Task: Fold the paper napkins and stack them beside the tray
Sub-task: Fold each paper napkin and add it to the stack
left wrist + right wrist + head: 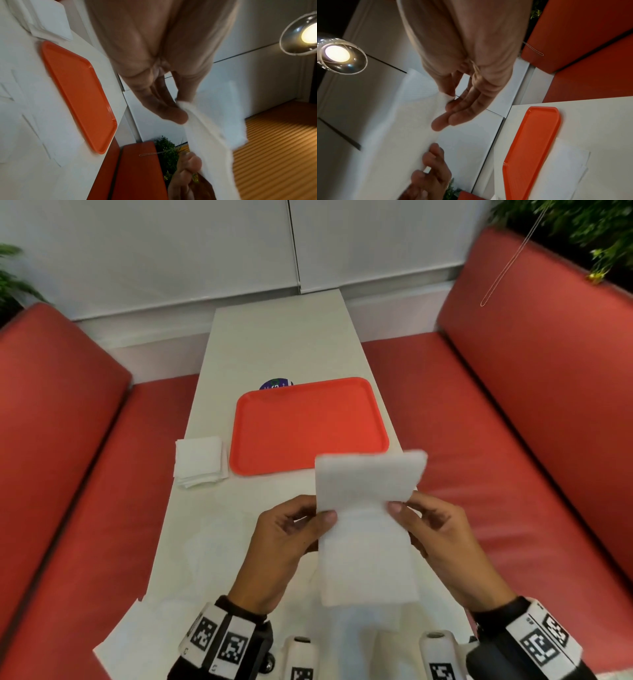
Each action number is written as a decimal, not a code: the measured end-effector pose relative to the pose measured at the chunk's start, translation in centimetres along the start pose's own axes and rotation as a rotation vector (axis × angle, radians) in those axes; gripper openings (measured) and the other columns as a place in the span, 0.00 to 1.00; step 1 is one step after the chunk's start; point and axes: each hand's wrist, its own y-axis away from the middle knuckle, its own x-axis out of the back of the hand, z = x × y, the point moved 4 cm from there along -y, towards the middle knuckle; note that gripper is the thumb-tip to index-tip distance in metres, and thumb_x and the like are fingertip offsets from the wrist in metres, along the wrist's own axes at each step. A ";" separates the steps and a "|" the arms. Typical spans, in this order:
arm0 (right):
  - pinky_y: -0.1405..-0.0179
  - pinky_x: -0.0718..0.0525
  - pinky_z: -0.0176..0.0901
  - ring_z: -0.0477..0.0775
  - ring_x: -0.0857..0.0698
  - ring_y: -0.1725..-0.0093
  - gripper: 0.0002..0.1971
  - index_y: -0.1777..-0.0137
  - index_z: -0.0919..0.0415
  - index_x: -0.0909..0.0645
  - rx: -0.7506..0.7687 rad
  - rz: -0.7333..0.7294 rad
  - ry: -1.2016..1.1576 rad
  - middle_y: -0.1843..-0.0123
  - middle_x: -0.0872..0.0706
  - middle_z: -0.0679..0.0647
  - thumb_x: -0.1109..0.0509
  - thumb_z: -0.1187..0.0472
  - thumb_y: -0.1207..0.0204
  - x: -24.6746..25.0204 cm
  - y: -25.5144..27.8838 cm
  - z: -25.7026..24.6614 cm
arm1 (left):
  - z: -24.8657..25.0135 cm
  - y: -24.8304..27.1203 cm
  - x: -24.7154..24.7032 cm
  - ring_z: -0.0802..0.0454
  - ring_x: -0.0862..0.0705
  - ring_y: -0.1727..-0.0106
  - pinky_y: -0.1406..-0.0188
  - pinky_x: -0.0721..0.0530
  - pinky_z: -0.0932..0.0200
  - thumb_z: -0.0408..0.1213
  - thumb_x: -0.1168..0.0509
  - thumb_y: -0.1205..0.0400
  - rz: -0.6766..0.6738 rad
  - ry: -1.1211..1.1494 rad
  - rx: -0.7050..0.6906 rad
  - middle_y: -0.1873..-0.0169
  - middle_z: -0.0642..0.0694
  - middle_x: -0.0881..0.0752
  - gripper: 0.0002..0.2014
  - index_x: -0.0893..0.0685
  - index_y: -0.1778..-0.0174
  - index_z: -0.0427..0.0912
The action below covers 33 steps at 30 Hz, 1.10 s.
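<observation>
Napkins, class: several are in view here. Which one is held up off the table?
The napkin pinched between the left hand and right hand, bent partway over. The folded stack left of the tray and the flat sheets lie on the table.

No readable text from my seat. Round sticker (276, 383) behind tray (308, 426) blurred; wristbands (219, 642) carry square coded markers only.
</observation>
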 end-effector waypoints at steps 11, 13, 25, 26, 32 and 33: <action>0.67 0.25 0.29 0.47 0.20 0.66 0.03 0.59 0.63 0.08 0.150 -0.005 0.100 0.55 0.14 0.52 0.21 0.66 0.32 -1.0 -0.7 -0.1 | 0.0 0.0 0.5 0.51 0.14 0.57 0.63 0.16 0.60 0.29 0.40 0.12 0.021 0.042 0.059 0.53 0.44 0.13 0.10 0.13 0.47 0.41; 0.67 0.25 0.35 0.56 0.23 0.65 0.03 0.59 0.60 0.08 0.172 0.043 0.133 0.55 0.13 0.51 0.21 0.64 0.33 -1.1 -1.1 0.1 | -0.3 0.0 0.5 0.47 0.15 0.60 0.66 0.17 0.57 0.40 0.36 0.14 0.064 0.122 0.122 0.52 0.39 0.13 0.11 0.17 0.38 0.41; 0.48 0.10 0.56 0.55 0.07 0.51 0.10 0.52 0.56 0.08 -0.220 0.064 0.201 0.50 0.06 0.53 0.20 0.55 0.31 -5.4 -3.5 3.9 | -3.0 -1.0 3.5 0.47 0.06 0.47 0.46 0.09 0.51 0.39 0.25 0.20 0.102 -0.029 0.235 0.50 0.47 0.05 0.09 0.07 0.45 0.45; 0.51 0.09 0.58 0.59 0.07 0.52 0.09 0.54 0.60 0.07 -0.225 0.065 0.192 0.52 0.06 0.56 0.20 0.57 0.31 -5.8 -4.0 4.4 | -3.1 -1.3 4.2 0.48 0.06 0.48 0.47 0.09 0.53 0.39 0.25 0.20 0.086 -0.044 0.249 0.50 0.47 0.05 0.09 0.07 0.45 0.44; 0.73 0.11 0.41 0.59 0.12 0.76 0.05 0.56 0.70 0.10 -0.246 0.241 0.129 0.63 0.09 0.69 0.28 0.74 0.24 -6.9 -7.2 7.3 | -3.4 -6.1 13.9 0.47 0.11 0.57 0.54 0.16 0.50 0.49 0.21 0.24 0.167 -0.198 0.242 0.59 0.41 0.07 0.18 0.11 0.59 0.35; 0.75 0.11 0.39 0.59 0.13 0.78 0.06 0.56 0.71 0.11 -0.243 0.277 0.162 0.64 0.09 0.68 0.29 0.75 0.24 -6.9 -7.5 7.5 | -3.3 -7.8 16.9 0.49 0.16 0.59 0.56 0.20 0.50 0.57 0.20 0.29 0.237 -0.250 0.221 0.63 0.42 0.10 0.26 0.13 0.61 0.33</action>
